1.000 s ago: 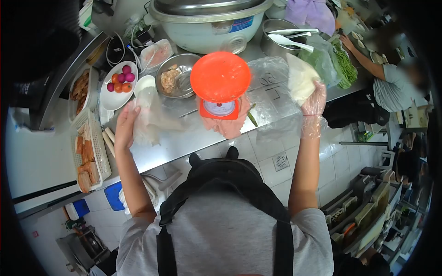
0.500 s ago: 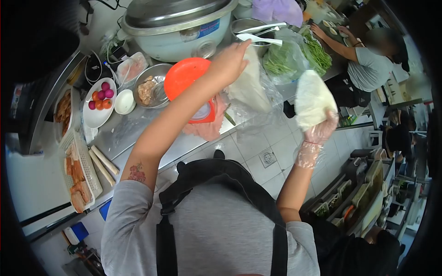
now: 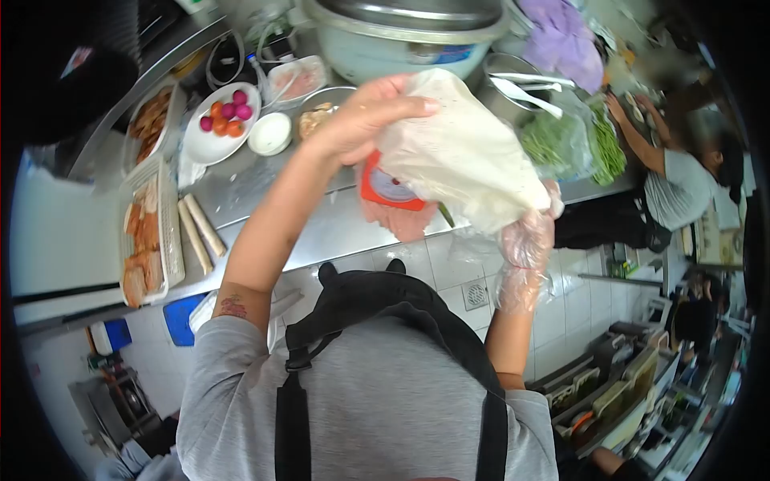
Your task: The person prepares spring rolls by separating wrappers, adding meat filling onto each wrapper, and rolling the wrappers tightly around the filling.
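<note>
My bare left hand (image 3: pixel 365 120) pinches the upper left edge of a white, thin sheet or bag (image 3: pixel 461 148), thumb in front. In a clear plastic glove, my right hand (image 3: pixel 531 232) grips its lower right corner. Whether it is one layer or several I cannot tell. It hangs over the red-orange scale (image 3: pixel 391 188), hiding its pan. Pink cloth (image 3: pixel 407 223) lies beneath the scale, with a thin green piece (image 3: pixel 446 215) beside it. Behind my left wrist is a metal bowl (image 3: pixel 346 91) of pale food, partly hidden.
Left on the steel counter (image 3: pixel 277 232) are a plate of purple and orange balls (image 3: pixel 192 144), a white bowl (image 3: pixel 269 135) and a basket of browned pieces (image 3: pixel 171 240). Behind stands a large lidded tub (image 3: pixel 385 52); bagged greens (image 3: pixel 553 140) and a co-worker (image 3: pixel 690 180) are at right.
My left hand has drawn back from the white utensils and now holds the white material's upper edge. My right hand has moved slightly left and down, bringing its white piece over the scale.
</note>
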A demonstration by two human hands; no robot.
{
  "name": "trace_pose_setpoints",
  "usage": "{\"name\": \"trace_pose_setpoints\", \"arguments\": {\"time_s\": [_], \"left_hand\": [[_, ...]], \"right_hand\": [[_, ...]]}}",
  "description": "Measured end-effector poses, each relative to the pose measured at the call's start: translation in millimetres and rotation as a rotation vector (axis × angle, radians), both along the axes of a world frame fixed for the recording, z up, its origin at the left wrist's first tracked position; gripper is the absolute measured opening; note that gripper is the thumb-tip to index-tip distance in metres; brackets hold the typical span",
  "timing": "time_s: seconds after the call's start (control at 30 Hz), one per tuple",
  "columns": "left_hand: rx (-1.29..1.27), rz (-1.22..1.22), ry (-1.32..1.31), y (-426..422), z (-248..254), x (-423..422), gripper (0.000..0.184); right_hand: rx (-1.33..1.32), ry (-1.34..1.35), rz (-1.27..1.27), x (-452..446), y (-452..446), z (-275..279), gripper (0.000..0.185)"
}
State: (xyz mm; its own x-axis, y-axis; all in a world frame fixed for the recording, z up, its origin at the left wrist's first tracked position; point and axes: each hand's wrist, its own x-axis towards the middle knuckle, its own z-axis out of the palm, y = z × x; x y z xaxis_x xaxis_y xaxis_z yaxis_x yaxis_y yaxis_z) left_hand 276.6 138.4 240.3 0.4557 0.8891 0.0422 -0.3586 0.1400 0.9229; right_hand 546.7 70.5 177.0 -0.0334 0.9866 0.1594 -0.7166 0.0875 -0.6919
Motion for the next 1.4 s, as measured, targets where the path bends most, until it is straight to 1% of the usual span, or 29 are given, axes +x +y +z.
{"name": "trace_pose_setpoints", "arguments": {"time_s": [0.03,0.07,0.17,0.2,0.23,0.3,0.33,0.4,0.43,0.47,0.5,0.53,0.6,0.63,0.67,0.77,0.8,0.83,0.87,0.9,0.97,1.0,1.03,1.07,1.13,1.17,1.23,1.33,1.4], "left_hand": [[0.022,0.016,0.039,-7.9,10.8,-22.2,0.038],[0.041,0.032,0.080,-16.2,18.0,-41.7,0.039],[-0.005,-0.010,0.232,-34.8,23.9,-91.3,0.046],[0.042,0.066,0.389,-39.2,18.8,-103.6,0.045],[0.123,0.004,0.457,-46.2,22.7,-110.4,0.038],[0.279,-0.135,0.590,-56.4,37.7,-116.5,0.025],[0.316,-0.158,0.602,-62.9,41.3,-119.8,0.023],[0.328,-0.096,0.719,-72.6,47.5,-137.6,0.022],[0.336,-0.067,0.779,-75.8,48.5,-148.2,0.022],[0.340,0.022,0.752,-78.7,46.1,-162.7,0.021],[0.331,0.074,0.818,-78.9,41.4,-182.6,0.021],[0.321,0.128,0.883,-78.0,33.7,-205.4,0.020],[0.275,0.260,0.975,-84.7,11.4,-234.9,0.016],[0.332,0.288,0.967,-89.7,0.1,-242.7,0.015],[0.390,0.315,0.960,-94.4,-9.9,-250.1,0.014],[0.493,0.364,0.985,-114.4,-23.9,-258.6,0.011],[0.507,0.386,1.014,-126.3,-35.0,-256.8,0.012],[0.518,0.407,1.043,-139.0,-47.7,-255.0,0.015],[0.510,0.382,1.225,-152.8,-62.0,-254.2,0.029],[0.486,0.324,1.297,-163.1,-92.7,-259.3,0.032],[0.445,0.201,1.434,-185.7,-164.6,-266.7,0.039],[0.431,0.242,1.414,-194.5,-184.0,-263.6,0.041],[0.413,0.285,1.395,-207.2,-195.6,-255.7,0.043],[0.390,0.327,1.377,-218.1,-206.1,-251.3,0.046],[0.376,0.381,1.337,-222.6,-208.2,-241.7,0.048],[0.375,0.407,1.316,-222.7,-208.9,-237.8,0.050],[0.391,0.405,1.313,-222.6,-215.2,-236.4,0.044],[0.415,0.412,1.331,-227.5,-217.3,-238.7,0.037],[0.430,0.397,1.338,-229.2,-217.2,-239.7,0.033]], "right_hand": [[0.048,0.066,0.042,-0.7,4.2,-5.9,0.048],[0.264,0.283,0.345,-3.8,16.4,-10.6,0.052],[0.484,0.243,0.548,-29.8,43.2,-7.8,0.068],[0.364,0.026,0.365,-52.4,29.5,19.4,0.072],[0.242,-0.190,0.178,-75.1,17.5,39.2,0.076],[0.420,-0.425,0.198,-125.2,20.1,50.5,0.085],[0.532,-0.664,0.217,-143.7,19.7,54.9,0.083],[0.760,-1.144,0.241,-172.6,20.6,59.6,0.079],[0.582,-1.141,0.390,-184.5,26.4,52.3,0.073],[0.400,-1.130,0.536,-196.5,32.7,39.6,0.067],[0.217,-1.111,0.677,-206.5,34.4,32.6,0.061],[0.006,-0.898,0.610,-215.2,16.7,44.0,0.040],[-0.107,-0.798,0.535,-229.0,11.4,37.9,0.029],[-0.166,-0.749,0.499,-234.2,9.1,32.1,0.025],[-0.098,-0.910,0.456,-233.3,24.0,9.8,0.019],[0.546,-1.009,0.108,-227.5,37.8,-41.6,0.018],[0.450,-1.014,0.130,-231.4,23.7,-35.4,0.017],[0.551,-1.188,0.068,-232.7,16.5,-43.2,0.016],[0.654,-1.361,0.006,-233.8,8.6,-58.4,0.015],[0.757,-1.532,-0.057,-234.1,-0.1,-75.7,0.014],[0.701,-1.512,0.128,-237.0,-24.6,-121.2,0.018],[0.664,-1.493,0.187,-238.0,-37.3,-146.8,0.021],[0.626,-1.472,0.249,-243.7,-48.4,-154.4,0.025],[0.632,-1.526,0.225,-247.0,-57.2,-160.7,0.029],[0.648,-1.635,0.172,-258.9,-71.7,-153.7,0.037],[0.643,-1.635,0.165,-263.6,-73.1,-150.8,0.036],[0.637,-1.636,0.144,-272.2,-70.6,-148.0,0.034],[0.652,-1.619,0.182,-269.9,-66.3,-159.7,0.030],[0.562,-1.656,0.335,-266.6,-64.6,-164.1,0.028]]}}
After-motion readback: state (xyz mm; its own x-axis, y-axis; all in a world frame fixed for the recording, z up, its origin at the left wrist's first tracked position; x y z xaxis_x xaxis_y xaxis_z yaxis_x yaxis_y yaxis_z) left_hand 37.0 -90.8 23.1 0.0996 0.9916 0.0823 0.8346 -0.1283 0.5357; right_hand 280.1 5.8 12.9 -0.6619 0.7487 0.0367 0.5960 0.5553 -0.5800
